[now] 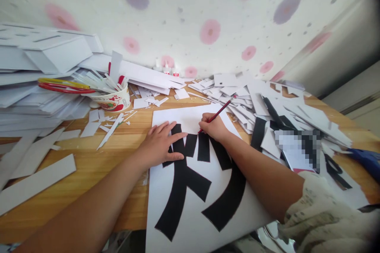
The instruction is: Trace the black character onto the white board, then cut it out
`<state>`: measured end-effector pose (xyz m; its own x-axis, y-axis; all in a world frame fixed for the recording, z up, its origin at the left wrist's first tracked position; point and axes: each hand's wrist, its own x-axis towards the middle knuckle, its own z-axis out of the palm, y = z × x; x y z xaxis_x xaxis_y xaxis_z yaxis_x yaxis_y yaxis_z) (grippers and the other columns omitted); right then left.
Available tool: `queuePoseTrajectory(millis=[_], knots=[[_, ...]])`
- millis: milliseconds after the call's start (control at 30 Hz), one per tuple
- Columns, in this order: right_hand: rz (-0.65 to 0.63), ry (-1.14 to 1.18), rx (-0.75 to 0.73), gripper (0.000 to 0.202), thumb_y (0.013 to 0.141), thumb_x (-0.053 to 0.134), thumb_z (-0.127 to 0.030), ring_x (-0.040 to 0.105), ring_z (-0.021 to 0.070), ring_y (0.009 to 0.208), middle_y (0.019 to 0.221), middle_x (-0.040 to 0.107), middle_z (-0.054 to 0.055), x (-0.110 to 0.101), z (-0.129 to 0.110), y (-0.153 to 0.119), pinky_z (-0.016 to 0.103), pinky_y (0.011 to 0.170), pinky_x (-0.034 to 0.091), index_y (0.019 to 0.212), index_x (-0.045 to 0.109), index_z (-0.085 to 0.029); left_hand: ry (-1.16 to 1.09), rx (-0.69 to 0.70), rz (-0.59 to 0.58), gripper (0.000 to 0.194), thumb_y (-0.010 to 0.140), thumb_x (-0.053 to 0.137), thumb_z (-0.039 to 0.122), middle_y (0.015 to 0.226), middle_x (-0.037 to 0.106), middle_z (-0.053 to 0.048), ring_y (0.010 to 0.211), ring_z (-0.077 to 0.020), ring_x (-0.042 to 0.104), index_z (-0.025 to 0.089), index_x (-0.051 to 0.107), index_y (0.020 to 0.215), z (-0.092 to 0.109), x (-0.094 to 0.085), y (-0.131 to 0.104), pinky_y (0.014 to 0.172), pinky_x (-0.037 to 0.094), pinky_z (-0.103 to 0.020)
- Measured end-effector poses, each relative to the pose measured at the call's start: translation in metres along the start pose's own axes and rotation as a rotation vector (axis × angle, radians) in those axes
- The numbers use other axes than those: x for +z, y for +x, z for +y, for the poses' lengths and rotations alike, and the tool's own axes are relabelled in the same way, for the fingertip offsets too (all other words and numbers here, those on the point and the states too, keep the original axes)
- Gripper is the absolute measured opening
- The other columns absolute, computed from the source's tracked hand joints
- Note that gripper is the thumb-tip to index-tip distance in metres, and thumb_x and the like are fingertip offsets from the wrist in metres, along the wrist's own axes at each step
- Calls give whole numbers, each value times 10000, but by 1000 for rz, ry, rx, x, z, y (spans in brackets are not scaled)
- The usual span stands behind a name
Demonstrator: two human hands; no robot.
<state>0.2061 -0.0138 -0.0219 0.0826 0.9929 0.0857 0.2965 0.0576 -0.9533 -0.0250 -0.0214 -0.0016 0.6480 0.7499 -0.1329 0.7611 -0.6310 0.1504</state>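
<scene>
A white board (196,225) lies at the table's front edge and overhangs it. On it rests a black cut-out shape (176,189) with curved strokes. My left hand (164,144) is spread flat over the upper left of the shape, fingers apart, pressing on it. My right hand (214,127) grips a dark red pencil (221,111), its point down by the top edge of the black shape. Part of the shape is hidden under both hands and the right forearm.
White board offcuts (237,91) pile up at the back right, with black pieces (271,112) among them. Stacked white boards (53,55) fill the left. A paper bowl (114,101) holds white strips and tools. Small bottles (175,72) stand by the wall. Something blue (363,162) lies far right.
</scene>
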Motion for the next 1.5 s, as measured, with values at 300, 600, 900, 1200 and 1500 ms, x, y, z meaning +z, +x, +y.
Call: queuePoseTrajectory(millis=[300, 600, 900, 1200, 1500], knots=[[-139, 114, -51, 316, 683, 693, -381, 492, 87, 408, 455, 578, -34, 13, -13, -15, 204, 435, 382, 562, 458, -208, 15, -2, 11, 756, 768, 639, 667, 1609, 227, -96, 1464, -380, 178, 431, 394, 1443, -1, 4, 2, 1126, 194, -604], [-317, 64, -92, 309, 695, 714, -337, 506, 95, 432, 460, 586, -15, 17, -9, -17, 201, 432, 373, 544, 488, -190, 9, 7, 0, 762, 759, 659, 661, 1613, 209, -100, 1462, -387, 174, 430, 402, 1438, -1, 4, 1, 1133, 186, -592], [-252, -12, -97, 283, 725, 656, -280, 481, 86, 435, 472, 587, -28, 18, -6, -14, 199, 442, 354, 550, 449, -199, 16, 11, -8, 779, 771, 632, 682, 1615, 200, -107, 1465, -389, 162, 420, 371, 1458, -1, 3, 1, 1127, 187, -593], [-172, -80, -124, 280, 744, 618, -279, 434, 84, 457, 489, 559, -48, 19, -4, -12, 213, 467, 319, 560, 419, -209, 9, 5, 22, 883, 768, 615, 691, 1616, 205, -94, 1466, -372, 167, 326, 302, 1509, -5, 10, 1, 1146, 173, -566], [-117, -119, -146, 273, 749, 586, -277, 427, 98, 486, 497, 508, -57, 21, -4, -9, 233, 505, 336, 564, 395, -219, 18, -8, 15, 867, 770, 627, 672, 1617, 201, -92, 1473, -357, 158, 321, 320, 1501, -3, 8, 1, 1155, 166, -564]])
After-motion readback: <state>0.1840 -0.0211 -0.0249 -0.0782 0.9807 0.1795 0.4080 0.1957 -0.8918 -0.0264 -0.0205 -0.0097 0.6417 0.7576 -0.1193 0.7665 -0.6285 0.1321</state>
